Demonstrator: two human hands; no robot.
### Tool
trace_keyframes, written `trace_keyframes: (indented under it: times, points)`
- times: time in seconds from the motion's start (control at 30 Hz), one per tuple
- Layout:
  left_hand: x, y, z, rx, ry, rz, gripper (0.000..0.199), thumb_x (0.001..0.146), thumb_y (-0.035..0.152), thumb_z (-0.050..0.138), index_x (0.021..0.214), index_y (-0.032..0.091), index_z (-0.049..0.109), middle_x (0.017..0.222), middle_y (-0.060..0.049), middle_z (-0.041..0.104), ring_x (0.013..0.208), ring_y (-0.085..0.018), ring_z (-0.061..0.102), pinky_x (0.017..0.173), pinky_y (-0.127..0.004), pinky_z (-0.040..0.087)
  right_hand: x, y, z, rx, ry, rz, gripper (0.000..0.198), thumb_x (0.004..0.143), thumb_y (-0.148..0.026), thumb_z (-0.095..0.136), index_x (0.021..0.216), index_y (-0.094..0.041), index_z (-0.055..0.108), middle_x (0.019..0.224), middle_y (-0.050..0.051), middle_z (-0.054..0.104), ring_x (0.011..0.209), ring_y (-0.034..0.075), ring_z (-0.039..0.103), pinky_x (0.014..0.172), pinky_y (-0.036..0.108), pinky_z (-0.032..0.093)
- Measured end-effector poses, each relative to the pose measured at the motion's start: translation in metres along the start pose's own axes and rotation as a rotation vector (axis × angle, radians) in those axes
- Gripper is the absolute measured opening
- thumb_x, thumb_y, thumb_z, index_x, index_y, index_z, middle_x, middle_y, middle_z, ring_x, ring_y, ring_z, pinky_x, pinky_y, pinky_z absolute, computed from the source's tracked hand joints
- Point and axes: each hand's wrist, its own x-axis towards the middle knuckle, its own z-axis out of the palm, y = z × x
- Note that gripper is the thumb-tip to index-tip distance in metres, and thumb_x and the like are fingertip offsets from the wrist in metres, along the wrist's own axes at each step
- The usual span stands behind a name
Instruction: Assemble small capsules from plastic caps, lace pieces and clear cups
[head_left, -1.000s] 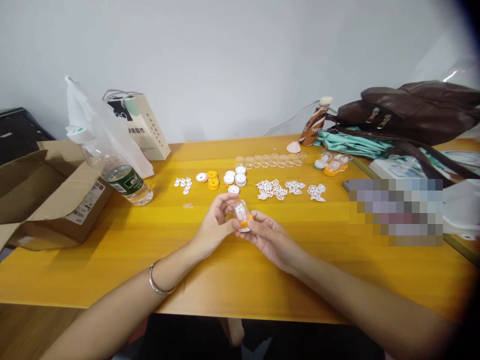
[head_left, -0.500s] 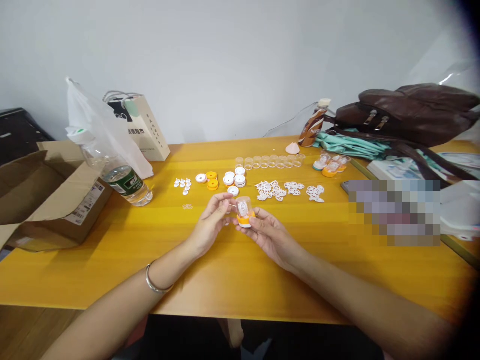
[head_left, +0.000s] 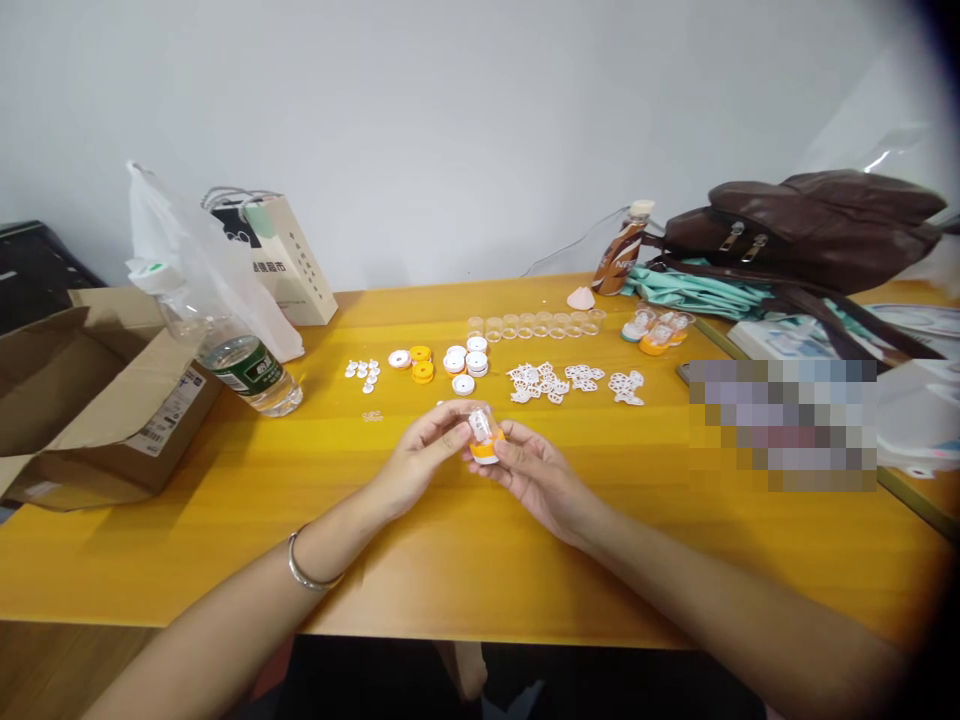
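Between my hands, above the table, is a small capsule point(head_left: 484, 447) with a clear dome, a white lattice piece inside and an orange and white base. My right hand point(head_left: 544, 475) is closed on the base. The fingers of my left hand point(head_left: 427, 452) close round the clear dome from the left. Just beyond lie white and orange round bases point(head_left: 463, 384), some stacked. White lattice pieces point(head_left: 538, 382) lie to the right of them, and a row of clear domes point(head_left: 536, 326) stands behind. Small white knobs point(head_left: 363, 371) and tiny clear bits point(head_left: 373, 416) are on the left.
An open cardboard box point(head_left: 112, 400), a leaning water bottle point(head_left: 247, 360) and a paper bag point(head_left: 289, 265) take up the left side. At the right are several finished-looking capsules point(head_left: 658, 338), a drink bottle point(head_left: 624, 250), a brown leather bag point(head_left: 802, 240) and a blurred-out patch.
My left hand has moved in so its fingers now touch the dome. The capsule sits slightly lower and tilts leftward. The view has shifted slightly.
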Motion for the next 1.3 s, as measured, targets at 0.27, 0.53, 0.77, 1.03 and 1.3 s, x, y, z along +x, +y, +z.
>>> trace_keyframes:
  times: [0.27,0.53,0.77,1.03,1.3]
  points:
    - [0.001,0.000,0.001,0.087,0.080,0.084,0.026,0.078,0.030,0.063,0.101,0.019,0.063,0.097,-0.005,0.061,0.087,-0.014,0.055,0.079,-0.025,0.042,0.002,0.003,0.000,-0.185,0.057,-0.111,0.018,0.068,-0.023,0.072,0.079,-0.021,0.059,0.079,-0.003,0.064,0.074,0.009,0.057,0.076,0.024,0.044]
    - [0.000,0.005,-0.002,0.043,0.008,0.095,0.024,0.083,0.030,0.056,0.104,0.018,0.057,0.098,-0.008,0.063,0.090,-0.017,0.058,0.078,-0.029,0.045,-0.002,0.001,0.003,-0.055,0.015,-0.013,0.019,0.071,-0.029,0.070,0.082,-0.019,0.059,0.081,0.001,0.066,0.075,0.012,0.062,0.075,0.027,0.047]
    - [-0.002,0.005,0.004,0.049,0.071,0.144,0.022,0.079,0.029,0.061,0.099,0.020,0.060,0.095,-0.005,0.062,0.090,-0.017,0.057,0.077,-0.027,0.044,-0.002,0.001,0.004,-0.045,0.024,-0.024,0.018,0.068,-0.025,0.072,0.081,-0.020,0.059,0.080,-0.001,0.064,0.074,0.010,0.060,0.076,0.025,0.048]
    - [-0.002,0.008,0.005,-0.002,0.057,0.171,0.043,0.076,0.030,0.065,0.115,0.022,0.048,0.104,-0.006,0.057,0.092,-0.017,0.055,0.075,-0.026,0.044,-0.001,0.001,0.003,-0.025,0.009,-0.055,0.016,0.070,-0.024,0.070,0.082,-0.021,0.060,0.083,-0.002,0.063,0.077,0.010,0.059,0.079,0.025,0.047]
    - [-0.001,0.007,0.005,-0.030,0.071,0.150,0.046,0.075,0.034,0.065,0.115,0.023,0.045,0.108,-0.007,0.056,0.098,-0.019,0.054,0.078,-0.027,0.044,-0.002,0.000,0.004,-0.048,0.000,-0.048,0.016,0.071,-0.025,0.070,0.084,-0.021,0.060,0.084,-0.001,0.064,0.077,0.009,0.059,0.078,0.024,0.046]
